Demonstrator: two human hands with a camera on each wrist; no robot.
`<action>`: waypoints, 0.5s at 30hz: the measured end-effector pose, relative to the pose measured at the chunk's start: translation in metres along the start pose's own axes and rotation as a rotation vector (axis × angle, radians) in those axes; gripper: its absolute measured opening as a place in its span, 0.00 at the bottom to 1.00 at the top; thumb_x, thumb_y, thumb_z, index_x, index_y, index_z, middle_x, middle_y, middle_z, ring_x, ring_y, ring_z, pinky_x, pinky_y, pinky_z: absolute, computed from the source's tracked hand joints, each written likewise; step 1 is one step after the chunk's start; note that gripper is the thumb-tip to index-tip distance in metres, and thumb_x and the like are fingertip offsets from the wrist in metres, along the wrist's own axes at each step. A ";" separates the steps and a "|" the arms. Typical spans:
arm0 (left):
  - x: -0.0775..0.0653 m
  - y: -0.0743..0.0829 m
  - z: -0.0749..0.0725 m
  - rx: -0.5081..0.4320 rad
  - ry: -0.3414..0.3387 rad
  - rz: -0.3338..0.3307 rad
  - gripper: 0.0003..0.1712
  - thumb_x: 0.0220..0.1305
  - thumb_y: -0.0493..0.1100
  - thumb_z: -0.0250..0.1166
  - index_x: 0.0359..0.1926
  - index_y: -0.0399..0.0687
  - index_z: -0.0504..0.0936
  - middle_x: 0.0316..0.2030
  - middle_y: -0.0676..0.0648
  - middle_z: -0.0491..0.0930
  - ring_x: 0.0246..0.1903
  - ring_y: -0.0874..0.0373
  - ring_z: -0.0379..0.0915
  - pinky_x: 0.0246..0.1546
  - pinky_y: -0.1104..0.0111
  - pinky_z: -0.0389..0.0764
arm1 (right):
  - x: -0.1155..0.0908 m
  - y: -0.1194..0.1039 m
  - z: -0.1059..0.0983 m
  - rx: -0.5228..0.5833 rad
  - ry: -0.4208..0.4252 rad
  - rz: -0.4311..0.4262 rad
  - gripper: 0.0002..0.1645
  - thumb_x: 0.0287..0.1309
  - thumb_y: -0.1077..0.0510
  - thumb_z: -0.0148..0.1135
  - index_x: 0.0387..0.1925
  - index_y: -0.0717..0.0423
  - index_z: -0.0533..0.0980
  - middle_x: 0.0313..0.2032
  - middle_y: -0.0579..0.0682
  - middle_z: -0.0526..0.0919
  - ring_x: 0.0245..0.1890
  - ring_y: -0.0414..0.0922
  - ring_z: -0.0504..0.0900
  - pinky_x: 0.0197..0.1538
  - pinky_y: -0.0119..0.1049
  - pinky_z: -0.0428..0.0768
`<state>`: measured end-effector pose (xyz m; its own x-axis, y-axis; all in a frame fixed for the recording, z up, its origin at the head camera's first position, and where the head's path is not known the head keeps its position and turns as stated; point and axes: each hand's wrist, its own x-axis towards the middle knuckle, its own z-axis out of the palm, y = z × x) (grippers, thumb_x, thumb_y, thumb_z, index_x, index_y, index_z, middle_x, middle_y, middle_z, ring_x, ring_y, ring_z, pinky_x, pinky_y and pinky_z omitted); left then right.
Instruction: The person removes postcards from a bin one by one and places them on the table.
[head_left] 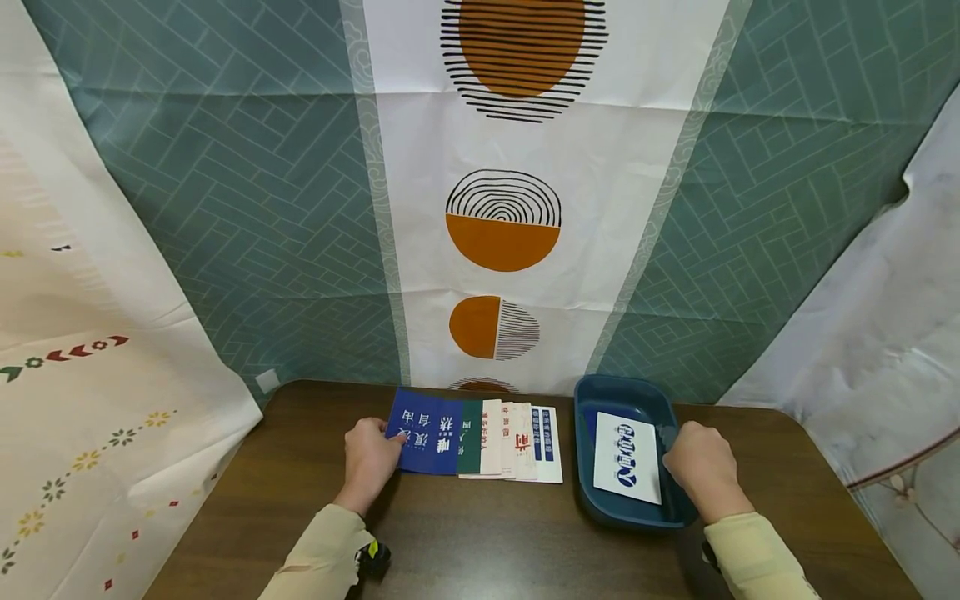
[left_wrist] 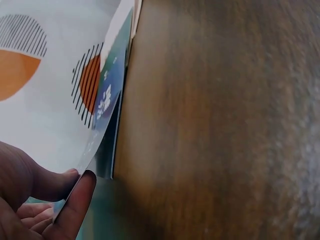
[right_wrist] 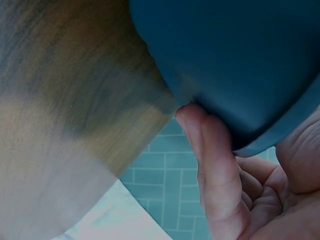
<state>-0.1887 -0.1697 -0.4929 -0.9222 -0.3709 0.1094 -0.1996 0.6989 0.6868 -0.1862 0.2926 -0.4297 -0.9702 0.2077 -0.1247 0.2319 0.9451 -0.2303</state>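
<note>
My left hand [head_left: 372, 457] pinches the left edge of a dark blue card [head_left: 426, 435] with white characters. In the left wrist view the thumb and a finger hold the thin card [left_wrist: 104, 107] by its end, which bends up from the table. To its right, a green card [head_left: 470, 440] and several pale cards [head_left: 522, 442] overlap in a row. My right hand [head_left: 703, 463] grips the right side of a blue plastic bin [head_left: 630, 516], with fingers [right_wrist: 217, 165] against its outer wall. Inside the bin lies a white card [head_left: 626, 460] with blue lettering, over a darker blue piece.
The brown wooden table [head_left: 480, 542] has a rounded right corner. Behind it hangs a green and white patterned cloth [head_left: 300, 208], close to the back edge. Pale cloths hang at the left [head_left: 90, 417] and right [head_left: 862, 358] sides.
</note>
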 end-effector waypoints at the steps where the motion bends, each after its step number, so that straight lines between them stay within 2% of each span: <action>1: 0.000 -0.001 0.001 0.006 0.002 0.000 0.17 0.50 0.43 0.70 0.36 0.33 0.81 0.28 0.40 0.79 0.25 0.52 0.73 0.25 0.61 0.76 | 0.000 0.000 0.000 0.001 -0.001 0.000 0.18 0.47 0.60 0.61 0.36 0.73 0.72 0.24 0.59 0.73 0.20 0.51 0.71 0.22 0.43 0.75; 8: -0.002 -0.005 0.002 0.027 -0.016 -0.037 0.17 0.49 0.45 0.71 0.33 0.34 0.81 0.25 0.42 0.78 0.21 0.54 0.71 0.21 0.64 0.74 | 0.000 0.000 0.001 -0.002 -0.005 0.003 0.19 0.47 0.60 0.61 0.36 0.73 0.71 0.24 0.59 0.73 0.21 0.51 0.70 0.21 0.42 0.75; 15: -0.003 -0.006 -0.001 0.078 -0.027 -0.046 0.17 0.49 0.49 0.71 0.26 0.38 0.79 0.19 0.46 0.75 0.18 0.54 0.68 0.17 0.65 0.67 | 0.000 0.000 0.000 0.004 0.003 0.002 0.19 0.47 0.60 0.61 0.36 0.73 0.71 0.24 0.59 0.73 0.21 0.51 0.71 0.21 0.42 0.75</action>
<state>-0.1848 -0.1736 -0.4963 -0.9201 -0.3873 0.0589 -0.2657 0.7273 0.6328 -0.1860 0.2925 -0.4296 -0.9700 0.2099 -0.1226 0.2338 0.9437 -0.2339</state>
